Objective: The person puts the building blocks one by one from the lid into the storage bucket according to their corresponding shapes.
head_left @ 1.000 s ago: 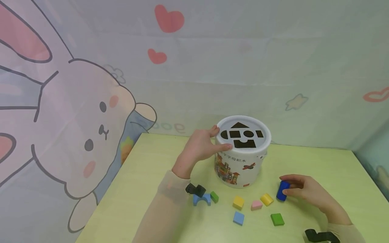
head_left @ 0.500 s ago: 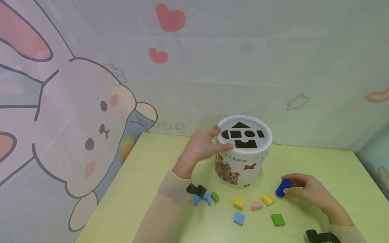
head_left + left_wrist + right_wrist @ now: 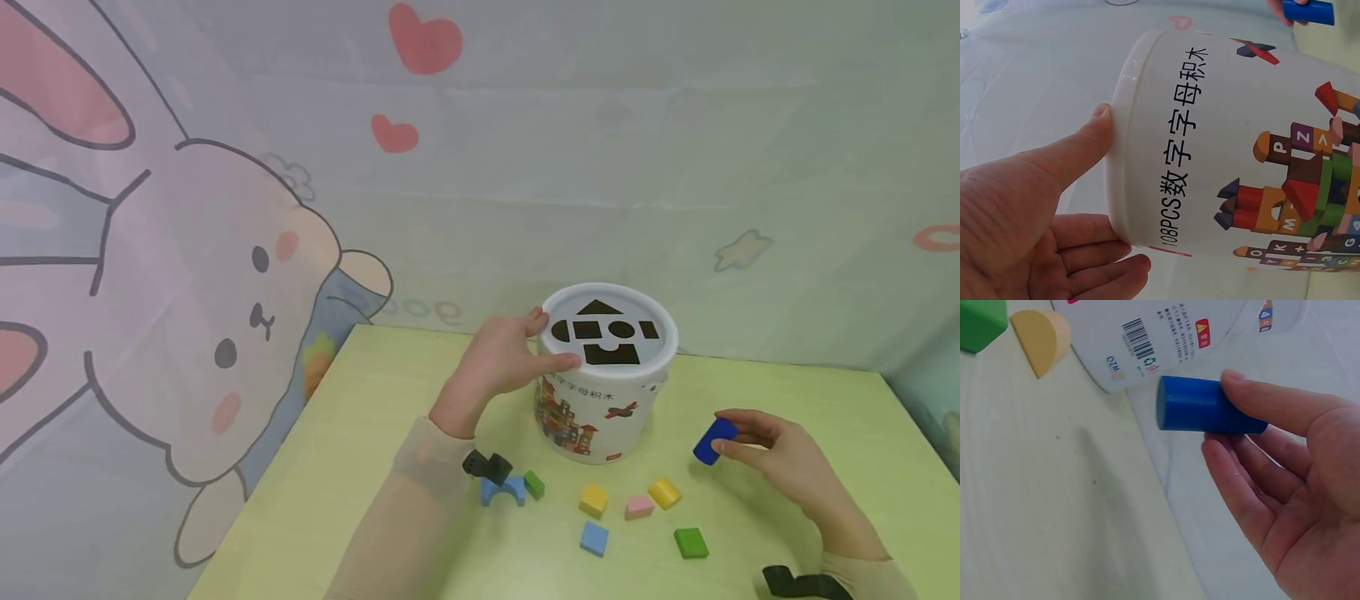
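Nearest us on bench (image 3: 322, 450): green block (image 3: 691, 542), light-blue block (image 3: 594, 538). Then yellow cube (image 3: 593, 501), pink block (image 3: 639, 506), yellow half-round (image 3: 664, 492), all between us and bucket (image 3: 600, 408); black strap (image 3: 487, 467) partly hides blue arch (image 3: 516, 485). Our right hand (image 3: 787, 454) pinches blue cylinder (image 3: 714, 442) above bench, beside bucket. Our left hand (image 3: 506, 358), fingers loosely extended, touches bucket near its top. Patterned cloth (image 3: 562, 192) behind.

There were eight blocks (image 3: 665, 493) in all: three blue blocks (image 3: 594, 538), two yellow blocks (image 3: 593, 501), two green blocks (image 3: 691, 543) and one pink block (image 3: 639, 507). There was one counter (image 3: 360, 425), one bucket (image 3: 585, 429) and one lid (image 3: 666, 346), with six dark holes (image 3: 587, 331) in it. Two hands (image 3: 498, 358) were in view, with two sleeves (image 3: 427, 500) and two black straps (image 3: 487, 467). One backdrop (image 3: 562, 175) showed one rabbit (image 3: 202, 325), two solid red hearts (image 3: 426, 42) and one whole star (image 3: 742, 250)
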`<state>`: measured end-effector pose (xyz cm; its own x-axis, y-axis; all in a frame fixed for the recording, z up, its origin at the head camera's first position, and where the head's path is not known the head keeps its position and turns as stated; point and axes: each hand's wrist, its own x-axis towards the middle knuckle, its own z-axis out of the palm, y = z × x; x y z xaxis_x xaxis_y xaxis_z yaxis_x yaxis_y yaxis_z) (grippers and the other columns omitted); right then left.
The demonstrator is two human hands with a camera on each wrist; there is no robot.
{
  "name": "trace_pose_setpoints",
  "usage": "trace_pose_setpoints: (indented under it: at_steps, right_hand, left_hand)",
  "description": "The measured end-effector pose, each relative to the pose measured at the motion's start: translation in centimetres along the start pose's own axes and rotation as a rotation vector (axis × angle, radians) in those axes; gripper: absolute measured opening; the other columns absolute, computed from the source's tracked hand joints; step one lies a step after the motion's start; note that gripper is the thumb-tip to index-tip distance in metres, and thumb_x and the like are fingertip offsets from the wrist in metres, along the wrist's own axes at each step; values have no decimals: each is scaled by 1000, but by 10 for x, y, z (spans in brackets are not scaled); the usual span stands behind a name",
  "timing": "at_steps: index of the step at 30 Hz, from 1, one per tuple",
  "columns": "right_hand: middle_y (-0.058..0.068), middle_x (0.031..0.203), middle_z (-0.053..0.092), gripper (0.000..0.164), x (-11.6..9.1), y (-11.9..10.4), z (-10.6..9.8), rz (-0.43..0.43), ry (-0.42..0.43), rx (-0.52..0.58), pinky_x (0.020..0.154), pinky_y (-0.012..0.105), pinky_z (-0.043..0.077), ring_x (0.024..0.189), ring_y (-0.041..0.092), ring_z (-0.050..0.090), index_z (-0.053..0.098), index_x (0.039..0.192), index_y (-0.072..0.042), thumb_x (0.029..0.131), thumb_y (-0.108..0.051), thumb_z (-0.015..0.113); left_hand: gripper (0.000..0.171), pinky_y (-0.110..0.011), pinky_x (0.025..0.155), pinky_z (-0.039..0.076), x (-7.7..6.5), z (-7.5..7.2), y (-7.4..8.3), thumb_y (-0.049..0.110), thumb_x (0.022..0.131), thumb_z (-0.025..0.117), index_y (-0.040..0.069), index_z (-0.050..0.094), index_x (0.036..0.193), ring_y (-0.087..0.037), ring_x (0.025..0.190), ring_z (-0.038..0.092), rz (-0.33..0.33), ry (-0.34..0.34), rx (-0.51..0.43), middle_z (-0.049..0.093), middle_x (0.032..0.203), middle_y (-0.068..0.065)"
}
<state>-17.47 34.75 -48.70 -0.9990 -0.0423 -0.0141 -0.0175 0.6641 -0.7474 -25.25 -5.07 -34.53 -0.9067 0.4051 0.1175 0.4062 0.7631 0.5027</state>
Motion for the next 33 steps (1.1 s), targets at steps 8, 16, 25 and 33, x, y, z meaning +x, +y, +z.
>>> trace_pose_setpoints:
  at_steps: [8,16,25,33]
  right_hand:
    - [1,122,74,59,-3,-21,-8,-62,165,62,76,15,52,97,-16,59,63,148,-6,102,-40,76]
    - [-23,111,70,54,-1,-47,-16,-110,317,225,82,9,50,103,-5,63,63,150,-12,101,-30,78]
    - [-19,110,74,44,2,-80,-20,-130,435,437,83,8,52,100,-1,67,70,141,-12,98,-17,81]
    - [-8,112,77,43,8,-105,-16,-253,434,675,85,13,55,96,5,70,72,138,-7,96,-2,80]
  left_hand:
    - [91,-39,105,52,-1,0,2,63,91,79,11,49,159,-28,150,46,-11,-12,-18,45,164,-5]
    - [92,-43,113,48,-1,0,3,64,91,79,9,49,159,-29,151,44,-16,-8,-26,44,164,-6]
    - [92,-43,113,48,-1,1,2,63,90,80,10,50,159,-29,151,44,-21,-1,-41,45,164,-5]
    - [91,-43,112,49,0,1,1,64,90,80,12,49,159,-29,151,45,-25,1,-37,44,165,-4]
